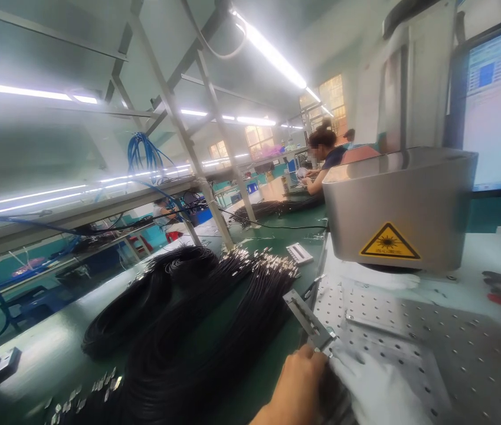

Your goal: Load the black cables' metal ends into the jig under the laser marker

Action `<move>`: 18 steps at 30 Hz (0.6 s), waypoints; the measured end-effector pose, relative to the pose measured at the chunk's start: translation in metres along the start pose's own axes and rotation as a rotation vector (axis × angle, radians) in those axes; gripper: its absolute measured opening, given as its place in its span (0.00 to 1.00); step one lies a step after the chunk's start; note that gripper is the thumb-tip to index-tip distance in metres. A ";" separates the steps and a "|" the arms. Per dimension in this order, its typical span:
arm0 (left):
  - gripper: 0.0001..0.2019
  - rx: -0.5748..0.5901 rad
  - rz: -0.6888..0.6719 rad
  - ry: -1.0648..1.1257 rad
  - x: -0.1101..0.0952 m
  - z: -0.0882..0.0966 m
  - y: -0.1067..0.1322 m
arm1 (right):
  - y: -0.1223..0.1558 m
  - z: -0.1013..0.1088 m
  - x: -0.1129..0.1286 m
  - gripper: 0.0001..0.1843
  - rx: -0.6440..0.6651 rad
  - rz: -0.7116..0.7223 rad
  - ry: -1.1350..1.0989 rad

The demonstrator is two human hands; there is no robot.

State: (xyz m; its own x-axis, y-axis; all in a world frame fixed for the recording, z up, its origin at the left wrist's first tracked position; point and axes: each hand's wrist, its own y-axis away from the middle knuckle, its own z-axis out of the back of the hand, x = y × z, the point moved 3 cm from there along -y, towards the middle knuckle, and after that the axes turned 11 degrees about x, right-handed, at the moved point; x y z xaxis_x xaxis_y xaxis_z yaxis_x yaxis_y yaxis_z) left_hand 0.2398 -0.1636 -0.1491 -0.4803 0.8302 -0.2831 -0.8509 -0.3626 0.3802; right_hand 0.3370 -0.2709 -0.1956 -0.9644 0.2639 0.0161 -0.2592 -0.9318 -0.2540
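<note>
Factory line, green worktop (277, 236) under strip lights; co-worker seated far back.

Item: metal jig (308, 320), narrow strip, long axis running from the hands up-left and away; near end at the fingertips, far end beside cable ends.
L hand (297, 383), bare: closed on jig's near end, bottom centre.
R hand (376, 392), white glove: just right of L, touching it; grip can't tell.
L is nearer the jig.
Adj.: black cables (215, 319) left, w/ metal ends; perforated plate (431, 342) right; laser unit (403, 206) above, w/ warning label; monitor (498, 100) behind.
</note>
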 end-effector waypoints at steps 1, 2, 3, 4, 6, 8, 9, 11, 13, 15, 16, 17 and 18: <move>0.25 -0.012 -0.026 -0.014 0.001 -0.002 -0.001 | 0.000 0.001 0.000 0.29 0.002 -0.012 -0.009; 0.24 -0.017 -0.045 -0.034 0.002 -0.003 -0.001 | 0.000 0.002 0.000 0.29 0.014 -0.036 -0.019; 0.23 -0.010 -0.054 -0.060 0.002 -0.004 -0.002 | 0.000 0.001 0.000 0.28 0.030 -0.054 -0.030; 0.22 0.009 -0.056 -0.092 0.001 -0.005 -0.003 | 0.000 0.000 0.000 0.28 0.037 -0.076 -0.039; 0.20 0.071 -0.051 -0.176 -0.003 -0.007 -0.004 | 0.001 -0.006 -0.001 0.28 0.023 -0.085 -0.036; 0.21 0.107 -0.039 -0.285 -0.010 -0.008 -0.004 | 0.003 -0.014 -0.002 0.30 -0.026 -0.058 -0.002; 0.21 0.107 -0.034 -0.339 -0.013 -0.008 -0.003 | 0.004 -0.019 -0.003 0.31 -0.050 -0.055 0.020; 0.23 0.090 -0.032 -0.409 -0.018 -0.009 -0.001 | 0.007 -0.027 -0.008 0.33 -0.074 -0.075 0.050; 0.23 0.093 -0.044 -0.405 -0.019 -0.008 0.003 | 0.010 -0.031 -0.012 0.34 -0.084 -0.083 0.037; 0.24 0.098 -0.060 -0.344 -0.018 -0.007 0.006 | 0.011 -0.033 -0.017 0.34 -0.078 -0.080 -0.018; 0.24 0.091 -0.067 -0.297 -0.017 -0.006 0.007 | 0.012 -0.033 -0.019 0.34 -0.072 -0.085 -0.053; 0.24 0.070 -0.077 -0.248 -0.016 -0.005 0.008 | 0.011 -0.034 -0.022 0.34 -0.066 -0.095 -0.088; 0.24 0.041 -0.098 -0.200 -0.016 -0.003 0.009 | 0.011 -0.036 -0.025 0.34 -0.061 -0.108 -0.119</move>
State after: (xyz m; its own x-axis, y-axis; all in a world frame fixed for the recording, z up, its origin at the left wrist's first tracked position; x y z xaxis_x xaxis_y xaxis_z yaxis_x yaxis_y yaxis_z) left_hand 0.2392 -0.1818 -0.1441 -0.3409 0.9294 -0.1417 -0.8800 -0.2625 0.3958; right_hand 0.3604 -0.2787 -0.2335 -0.9313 0.3274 0.1598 -0.3619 -0.8816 -0.3029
